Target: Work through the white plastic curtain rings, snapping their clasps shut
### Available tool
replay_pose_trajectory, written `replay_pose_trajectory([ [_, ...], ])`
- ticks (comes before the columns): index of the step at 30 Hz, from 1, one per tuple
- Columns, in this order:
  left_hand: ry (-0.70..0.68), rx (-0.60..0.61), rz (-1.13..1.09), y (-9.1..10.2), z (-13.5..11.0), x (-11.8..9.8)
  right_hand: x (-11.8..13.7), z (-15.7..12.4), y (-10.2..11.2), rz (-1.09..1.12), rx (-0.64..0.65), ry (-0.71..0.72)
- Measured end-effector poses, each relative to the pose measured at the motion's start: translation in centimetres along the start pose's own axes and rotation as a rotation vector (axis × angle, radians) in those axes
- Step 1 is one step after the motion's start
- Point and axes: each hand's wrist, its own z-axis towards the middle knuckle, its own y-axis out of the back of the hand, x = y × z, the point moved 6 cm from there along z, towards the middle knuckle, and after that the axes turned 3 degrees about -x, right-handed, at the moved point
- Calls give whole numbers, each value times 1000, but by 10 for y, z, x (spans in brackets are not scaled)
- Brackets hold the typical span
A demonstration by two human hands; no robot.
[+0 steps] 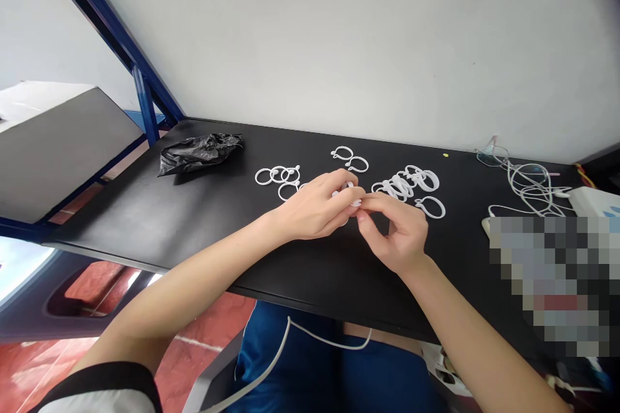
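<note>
Both my hands meet over the middle of a black table (pixel 310 264). My left hand (pixel 314 210) is closed around a white plastic curtain ring (pixel 356 202), mostly hidden by the fingers. The fingertips of my right hand (pixel 400 232) pinch at the same ring from the right. Several loose rings (pixel 291 172) lie just beyond my left hand, partly covered by it. Two more rings (pixel 367 164) rest farther back. To the right, behind my right hand, is a heap of overlapping rings (pixel 402 187), with a single ring (pixel 443 208) beside it.
A crumpled black plastic bag (pixel 198 153) lies at the back left. On the right are eyeglasses (pixel 493 156), a tangled white cable (pixel 530 190) and a white box (pixel 593 201), near a pixelated patch. Behind the table rises a pale wall (pixel 339 45); a blue metal frame (pixel 111 19) stands left.
</note>
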Motion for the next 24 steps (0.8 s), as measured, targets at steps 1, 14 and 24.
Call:
replay_pose_trajectory([
  [1,1,4,7,0,0,0,-3,-1,1,30,0,-37],
  [14,-22,-145,27,10,-1,-3,-21,-2,-3,406,-16,-427],
  [24,8,-149,43,4,-4,0,-12,-2,1,272,-66,-309],
])
